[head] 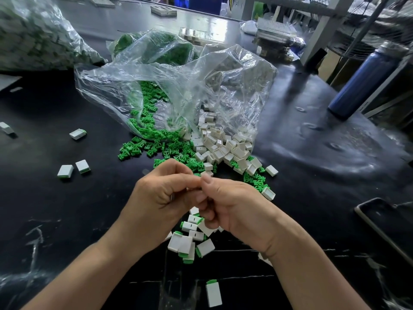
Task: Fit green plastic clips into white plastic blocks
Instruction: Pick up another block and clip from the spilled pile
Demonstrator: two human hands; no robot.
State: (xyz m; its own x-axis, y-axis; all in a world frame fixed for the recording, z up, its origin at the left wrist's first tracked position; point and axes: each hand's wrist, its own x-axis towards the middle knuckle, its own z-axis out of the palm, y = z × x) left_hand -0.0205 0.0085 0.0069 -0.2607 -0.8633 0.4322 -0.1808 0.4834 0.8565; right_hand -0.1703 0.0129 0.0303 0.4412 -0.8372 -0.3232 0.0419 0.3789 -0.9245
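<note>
My left hand (161, 193) and my right hand (237, 211) meet fingertip to fingertip above the black table. Between them they pinch a small piece, mostly hidden; a green clip edge (197, 174) shows at the left fingertips and a white block corner (206, 174) above the right thumb. Loose green clips (156, 142) spill from a clear plastic bag (178, 86). Loose white blocks (223, 146) lie in a heap beside them. Several fitted blocks with green ends (192, 242) lie under my hands.
Single fitted blocks lie at the left (65, 171), (77, 133) and near the front edge (213, 293). A blue bottle (362, 81) stands at the right. A phone (384, 224) lies at the right edge. Another full bag (38, 34) sits at the far left.
</note>
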